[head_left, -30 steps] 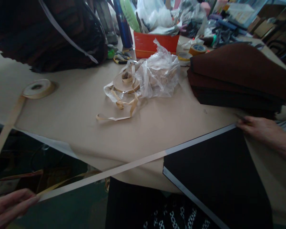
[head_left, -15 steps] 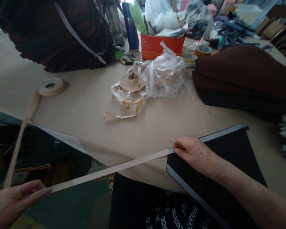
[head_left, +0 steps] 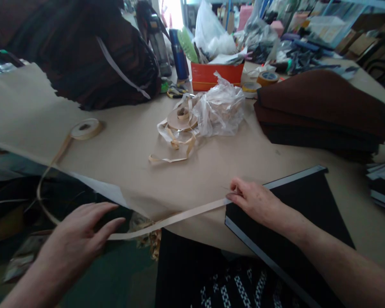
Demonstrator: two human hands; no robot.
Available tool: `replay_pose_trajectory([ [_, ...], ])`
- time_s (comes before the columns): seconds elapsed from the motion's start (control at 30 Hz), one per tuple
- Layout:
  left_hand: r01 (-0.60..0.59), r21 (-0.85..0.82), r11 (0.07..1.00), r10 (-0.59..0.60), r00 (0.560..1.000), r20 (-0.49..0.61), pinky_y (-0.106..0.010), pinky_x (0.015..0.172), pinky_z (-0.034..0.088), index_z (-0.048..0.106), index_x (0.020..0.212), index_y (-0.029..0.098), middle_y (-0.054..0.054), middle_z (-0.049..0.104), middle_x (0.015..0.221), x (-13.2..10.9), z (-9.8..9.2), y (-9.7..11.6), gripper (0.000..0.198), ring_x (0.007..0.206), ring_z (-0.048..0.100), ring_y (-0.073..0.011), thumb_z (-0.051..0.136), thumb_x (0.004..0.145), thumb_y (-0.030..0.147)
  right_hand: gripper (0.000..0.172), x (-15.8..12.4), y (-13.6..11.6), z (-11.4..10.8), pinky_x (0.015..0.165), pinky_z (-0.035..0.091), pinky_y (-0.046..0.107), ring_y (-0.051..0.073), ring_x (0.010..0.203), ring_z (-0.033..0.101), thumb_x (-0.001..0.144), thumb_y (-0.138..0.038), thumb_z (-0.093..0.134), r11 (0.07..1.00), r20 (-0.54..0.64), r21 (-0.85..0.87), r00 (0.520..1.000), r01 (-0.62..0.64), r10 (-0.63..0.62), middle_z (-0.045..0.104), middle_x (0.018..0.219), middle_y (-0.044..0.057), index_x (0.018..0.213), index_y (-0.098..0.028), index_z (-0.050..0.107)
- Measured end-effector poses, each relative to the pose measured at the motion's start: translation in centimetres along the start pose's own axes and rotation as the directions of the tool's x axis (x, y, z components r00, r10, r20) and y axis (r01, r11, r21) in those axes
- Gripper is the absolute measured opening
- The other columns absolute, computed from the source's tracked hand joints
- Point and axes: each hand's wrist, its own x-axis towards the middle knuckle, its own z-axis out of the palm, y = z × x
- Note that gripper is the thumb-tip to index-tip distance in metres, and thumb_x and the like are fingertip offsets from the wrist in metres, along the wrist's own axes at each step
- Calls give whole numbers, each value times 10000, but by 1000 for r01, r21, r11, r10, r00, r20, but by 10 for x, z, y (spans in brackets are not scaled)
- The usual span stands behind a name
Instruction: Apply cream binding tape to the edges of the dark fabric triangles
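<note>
Desk: where its near edge slants away, the tan-covered desk point(head_left: 131, 143) gives way to a dim green floor point(head_left: 80, 286);
Room: cardboard boxes point(head_left: 359, 40) at far right; a bright opening point(head_left: 171, 13) at the back;
Around: a tape roll point(head_left: 85, 129) lies at left, its tail drooping over the edge behind the left hand point(head_left: 78, 229); a plastic bag point(head_left: 220, 113) and a second roll point(head_left: 181, 119) sit mid-desk, before an orange box point(head_left: 216, 76); a brown stack point(head_left: 321, 100) stands at right;
Pale strip: the pale strip point(head_left: 179, 217) spans from beside the left hand to the black panel point(head_left: 304, 209);
Left fingers: wide apart; whether they touch the strip cannot be told;
Right fingers: pinched around a thin tool point(head_left: 225, 188) at the panel's corner; the right hand point(head_left: 253, 203) and forearm cover part of the panel
</note>
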Motion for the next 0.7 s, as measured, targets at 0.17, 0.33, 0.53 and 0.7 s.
replay_pose_trajectory([
  [0.17, -274, -195, 942, 301, 946, 122, -368, 885, 468, 611, 977, 183, -58, 654, 961, 29, 40, 113, 202, 946, 580, -206, 465, 913, 307, 234, -19, 2, -13, 625, 369, 262, 118, 644, 506, 935, -292, 347, 957, -54, 278, 996, 81, -69, 553, 718, 2, 832, -185, 527],
  [0.33, -271, 23, 962, 246, 904, 351, -414, 761, 463, 610, 861, 186, -69, 644, 889, 48, 64, 182, 114, 874, 578, -266, 526, 871, 262, 210, -30, 0, -6, 638, 383, 245, 113, 673, 518, 859, -280, 483, 918, -65, 387, 995, 90, -70, 568, 724, 0, 750, -176, 629],
  [0.53, -259, 96, 961, 206, 903, 377, -405, 700, 437, 602, 839, 169, -91, 666, 793, 60, 71, 190, 84, 790, 614, -280, 541, 832, 227, 422, -23, -2, 15, 525, 339, 236, 97, 517, 448, 751, -191, 551, 906, 36, 412, 995, -95, 88, 526, 570, -53, 1169, -144, 589],
  [0.7, -292, 81, 953, 233, 876, 423, -413, 675, 445, 647, 715, 176, -99, 694, 720, 70, 70, 192, 156, 732, 641, -292, 562, 813, 263, 471, -23, -5, 21, 538, 344, 237, 97, 513, 455, 759, -180, 547, 932, -8, 359, 998, -55, 62, 543, 562, -48, 1228, -146, 568],
])
